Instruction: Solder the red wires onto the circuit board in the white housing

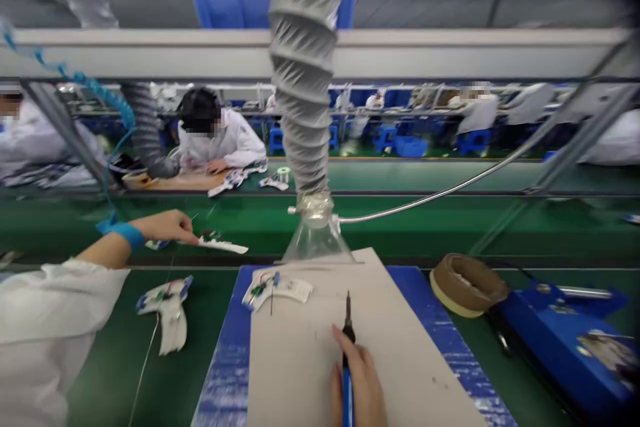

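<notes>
As your right hand (359,380) grips the blue soldering iron (347,340) over the beige board (300,373), your left hand (167,227), fingers narrowed, sits far left at a wired white piece (223,245); cannot tell if it holds.

A cardboard sheet (320,353) lay on the bench (110,373), a wired board (165,313) to its left, a tape roll (467,285) to its right.

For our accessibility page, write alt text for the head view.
A person's right hand holds a blue soldering iron over a beige board bearing a white wired part, while the left hand touches another wired strip on a green bench. A grey duct hangs over the board, a co-worker in white beyond.
</notes>
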{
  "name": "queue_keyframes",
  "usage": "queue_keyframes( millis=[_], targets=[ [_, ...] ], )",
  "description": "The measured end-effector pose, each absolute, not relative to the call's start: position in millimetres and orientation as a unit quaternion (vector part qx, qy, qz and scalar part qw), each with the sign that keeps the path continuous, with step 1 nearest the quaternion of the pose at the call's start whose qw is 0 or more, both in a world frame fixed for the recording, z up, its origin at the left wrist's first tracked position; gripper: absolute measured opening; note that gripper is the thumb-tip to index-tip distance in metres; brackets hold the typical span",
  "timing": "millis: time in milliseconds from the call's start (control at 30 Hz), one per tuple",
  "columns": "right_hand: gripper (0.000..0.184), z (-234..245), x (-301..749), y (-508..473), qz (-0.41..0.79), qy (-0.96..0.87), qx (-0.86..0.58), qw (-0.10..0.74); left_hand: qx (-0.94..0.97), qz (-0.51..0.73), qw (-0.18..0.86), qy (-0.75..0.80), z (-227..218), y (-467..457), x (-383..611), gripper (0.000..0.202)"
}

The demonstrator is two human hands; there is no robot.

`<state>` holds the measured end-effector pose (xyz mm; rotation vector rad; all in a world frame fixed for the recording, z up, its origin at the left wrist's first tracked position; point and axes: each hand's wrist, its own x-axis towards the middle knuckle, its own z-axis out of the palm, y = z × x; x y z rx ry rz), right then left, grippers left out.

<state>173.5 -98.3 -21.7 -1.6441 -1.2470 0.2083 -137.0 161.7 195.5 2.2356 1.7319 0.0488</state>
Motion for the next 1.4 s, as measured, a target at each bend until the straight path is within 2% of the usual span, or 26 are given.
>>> queue_keyframes(
  millis=[167,300,400,467,533,600,667,733,900,1033,1233,1400],
  targets=[
    [0.045,-15.3,180.6,-102.5,0.097,-0.557,-0.677,0.472,0.834,0.003,0.196,0.516,166.4,70.3,-132.7,0.030],
    [0.043,-14.9,187.6,-106.9,0.092,-0.578,-0.668,0.460,0.869,0.143,0.150,0.450,95.1,-12.8,-88.7,0.018],
    [0.043,-15.7,193.4,-107.7,0.082,-0.592,-0.662,0.452,0.833,0.239,0.142,0.478,47.7,-48.2,-54.5,0.029],
    [0.042,-14.8,196.7,-107.4,0.080,-0.593,-0.668,0.442,0.814,0.285,0.158,0.480,34.7,-55.1,-36.8,0.036],
    [0.044,-13.4,198.9,-107.1,0.082,-0.595,-0.674,0.430,0.802,0.332,0.161,0.470,34.7,-50.6,-23.6,0.030],
    [0.053,-12.5,200.1,-106.8,0.084,-0.603,-0.673,0.419,0.788,0.381,0.165,0.454,39.5,-39.5,-14.4,0.023],
    [0.066,-12.6,200.3,-106.5,0.080,-0.613,-0.669,0.412,0.764,0.419,0.188,0.454,41.6,-28.2,-8.4,0.025],
    [0.069,-13.3,200.2,-106.5,0.072,-0.620,-0.665,0.409,0.734,0.442,0.218,0.467,38.2,-20.9,-5.6,0.026],
    [0.062,-7.1,199.2,-109.8,0.045,-0.622,-0.671,0.401,0.717,0.479,0.238,0.447,24.5,-19.4,-10.1,0.013],
    [0.058,10.8,194.8,-115.6,0.051,-0.585,-0.703,0.402,0.734,0.507,0.245,0.379,30.3,-23.9,-13.1,0.004],
    [0.041,18.7,190.1,-124.3,0.097,-0.542,-0.661,0.510,0.824,0.370,0.380,0.200,48.6,-40.8,-6.1,0.027],
    [0.031,6.6,187.4,-137.2,0.081,-0.544,-0.630,0.549,0.826,0.337,0.407,0.198,49.3,-48.6,-3.4,0.032]
  ],
)
